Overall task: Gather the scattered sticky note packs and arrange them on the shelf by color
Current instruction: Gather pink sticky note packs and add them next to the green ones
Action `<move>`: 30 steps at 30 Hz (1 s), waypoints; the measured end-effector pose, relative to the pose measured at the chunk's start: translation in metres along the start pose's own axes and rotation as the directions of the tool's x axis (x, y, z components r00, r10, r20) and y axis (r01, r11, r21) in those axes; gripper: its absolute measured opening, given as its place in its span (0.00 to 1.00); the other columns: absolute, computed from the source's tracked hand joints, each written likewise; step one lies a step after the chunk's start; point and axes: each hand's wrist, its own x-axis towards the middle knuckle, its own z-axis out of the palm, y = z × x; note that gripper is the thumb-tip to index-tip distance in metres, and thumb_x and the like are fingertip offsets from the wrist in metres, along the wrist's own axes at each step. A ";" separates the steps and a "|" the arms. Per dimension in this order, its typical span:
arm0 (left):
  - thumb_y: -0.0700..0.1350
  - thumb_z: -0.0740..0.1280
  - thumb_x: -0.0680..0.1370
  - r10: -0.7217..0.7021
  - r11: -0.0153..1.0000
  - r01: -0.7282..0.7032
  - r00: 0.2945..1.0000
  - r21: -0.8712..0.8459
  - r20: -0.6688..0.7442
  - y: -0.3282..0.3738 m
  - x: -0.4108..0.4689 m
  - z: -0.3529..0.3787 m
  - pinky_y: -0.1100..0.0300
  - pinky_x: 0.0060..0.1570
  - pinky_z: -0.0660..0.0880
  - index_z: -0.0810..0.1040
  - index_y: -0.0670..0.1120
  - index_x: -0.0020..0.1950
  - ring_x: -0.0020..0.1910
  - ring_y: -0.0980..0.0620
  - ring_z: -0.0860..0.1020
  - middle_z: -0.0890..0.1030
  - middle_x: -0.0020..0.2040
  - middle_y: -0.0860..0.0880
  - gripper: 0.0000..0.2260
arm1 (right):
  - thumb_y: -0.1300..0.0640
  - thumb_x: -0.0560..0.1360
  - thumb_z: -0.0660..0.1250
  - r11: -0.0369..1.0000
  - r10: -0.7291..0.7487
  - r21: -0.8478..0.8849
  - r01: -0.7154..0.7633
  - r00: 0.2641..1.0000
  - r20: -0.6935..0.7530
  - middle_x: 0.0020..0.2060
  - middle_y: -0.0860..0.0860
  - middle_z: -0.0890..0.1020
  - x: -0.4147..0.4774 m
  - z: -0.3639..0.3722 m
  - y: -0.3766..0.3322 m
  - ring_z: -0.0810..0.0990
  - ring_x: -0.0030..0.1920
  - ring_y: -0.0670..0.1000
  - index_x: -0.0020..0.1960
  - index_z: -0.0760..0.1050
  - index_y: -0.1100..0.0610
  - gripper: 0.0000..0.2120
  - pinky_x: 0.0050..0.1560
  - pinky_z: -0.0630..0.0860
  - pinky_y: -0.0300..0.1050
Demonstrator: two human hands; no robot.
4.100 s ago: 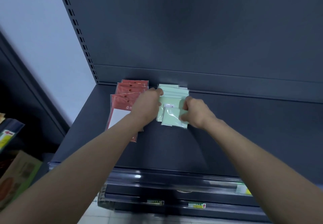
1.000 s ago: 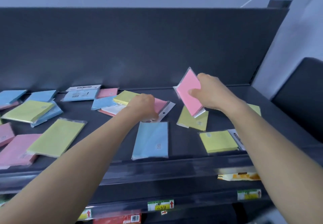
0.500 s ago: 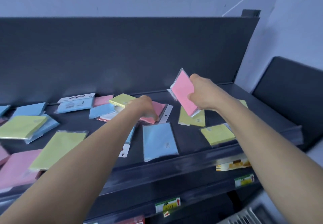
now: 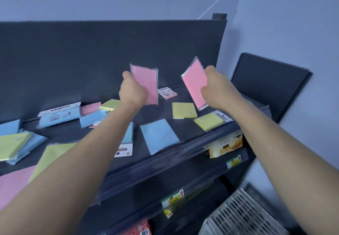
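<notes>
Your left hand [image 4: 133, 92] grips the left pink pack [image 4: 146, 82] at its lower left edge, fingers curled round it. The pack is upright in the air above the shelf [image 4: 185, 128]. Your right hand [image 4: 217, 89] grips the right pink pack [image 4: 194, 84] along its right edge; it is tilted, at 3 o'clock of the first, and the two are apart. Both look light, thin and flat, pads in glossy clear wrap. They seem stiff enough to hold by one edge, but the film is likely slippery and any loose wrap margin will bend. Take them across the pad body, thumb on one face, fingers on the other. Nothing fragile, though corners may crease if squeezed. Loose on the shelf: a small labelled pink pack [image 4: 167, 93] between your hands near the back, a yellow pack [image 4: 184, 110] at 5 o'clock of the left pack, and a blue pack [image 4: 159, 135] at 6 o'clock. These lie flat, so you would probably need to tip up an edge before gripping.
</notes>
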 end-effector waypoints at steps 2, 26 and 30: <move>0.31 0.59 0.73 0.067 0.981 -0.064 0.998 -0.181 0.010 0.015 -0.015 -0.006 0.56 0.43 0.71 0.58 0.45 0.66 0.49 0.46 0.75 0.72 0.50 0.48 0.24 | 0.70 0.74 0.54 0.998 0.062 0.017 -0.061 0.997 -0.048 0.46 0.58 0.73 -0.015 -0.005 0.005 0.74 0.45 0.60 0.54 0.63 0.61 0.10 0.38 0.71 0.51; 0.35 0.68 0.72 0.538 0.829 -0.098 0.406 -0.550 0.739 0.199 -0.367 0.208 0.61 0.37 0.68 0.76 0.40 0.43 0.37 0.52 0.72 0.75 0.39 0.48 0.02 | 0.69 0.70 0.58 0.575 0.680 -0.168 -0.801 0.581 -0.446 0.53 0.60 0.80 -0.363 -0.196 0.285 0.78 0.51 0.64 0.56 0.75 0.57 0.17 0.49 0.75 0.51; 0.35 0.69 0.72 0.553 0.825 -0.093 0.333 -0.557 0.764 0.242 -0.466 0.245 0.59 0.37 0.73 0.76 0.45 0.40 0.39 0.50 0.76 0.78 0.41 0.47 0.06 | 0.71 0.71 0.56 0.481 0.723 -0.161 -0.862 0.494 -0.484 0.54 0.61 0.78 -0.445 -0.252 0.349 0.77 0.51 0.64 0.62 0.72 0.54 0.23 0.45 0.74 0.51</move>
